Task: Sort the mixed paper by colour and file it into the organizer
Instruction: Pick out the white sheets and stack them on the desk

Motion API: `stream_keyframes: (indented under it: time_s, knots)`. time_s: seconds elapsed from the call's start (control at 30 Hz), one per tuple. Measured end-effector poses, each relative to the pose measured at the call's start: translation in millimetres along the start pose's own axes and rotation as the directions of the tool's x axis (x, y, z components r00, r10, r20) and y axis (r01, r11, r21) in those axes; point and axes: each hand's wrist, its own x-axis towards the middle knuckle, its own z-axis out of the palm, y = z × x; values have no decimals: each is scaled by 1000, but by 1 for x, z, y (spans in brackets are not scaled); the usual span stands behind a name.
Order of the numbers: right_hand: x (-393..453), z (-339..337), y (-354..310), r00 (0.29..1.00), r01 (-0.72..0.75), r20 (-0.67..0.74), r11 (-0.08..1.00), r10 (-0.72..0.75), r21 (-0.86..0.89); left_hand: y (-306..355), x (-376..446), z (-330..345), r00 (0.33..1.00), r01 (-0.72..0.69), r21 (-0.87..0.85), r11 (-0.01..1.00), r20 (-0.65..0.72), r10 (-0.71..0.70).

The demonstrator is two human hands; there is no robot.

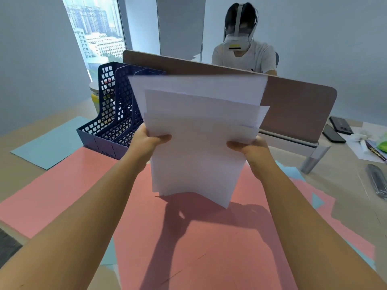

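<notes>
I hold a loose stack of white paper sheets (199, 132) upright above the desk. My left hand (148, 143) grips its left edge and my right hand (251, 151) grips its right edge. The sheets are uneven and fanned at the top. Pink sheets (188, 237) cover the desk under my arms. Light blue sheets lie at the left (50, 143) and peek out at the right (293, 170). The dark blue mesh organizer (113, 114) stands at the back left, partly hidden behind the white stack.
A brown desk divider (297, 107) runs behind the stack, with a person wearing a headset (240, 38) seated beyond it. Two phones (337, 128), pens and clutter (374, 147) lie at the right. A window is at the back left.
</notes>
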Motion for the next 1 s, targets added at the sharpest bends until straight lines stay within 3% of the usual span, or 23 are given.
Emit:
stream_keyframes:
  time_s: [0.17,0.43,0.67,0.87,1.0]
  knots:
    - [9,-4,-6,998,43,39,999,-44,12,8,14,0,999,-33,-43,999,-5,33]
    - [16,7,21,999,-28,36,1000,28,-8,-31,20,-5,988,137,-31,990,81,-134]
    - [25,11,10,1000,17,-19,1000,-17,11,-31,37,4,994,67,-73,995,95,-60]
    - [15,4,66,978,-207,25,978,206,29,-92,23,-2,962,219,-21,976,171,-212]
    - [20,8,73,980,-185,-55,981,189,63,-102,26,11,964,223,-54,973,162,-211]
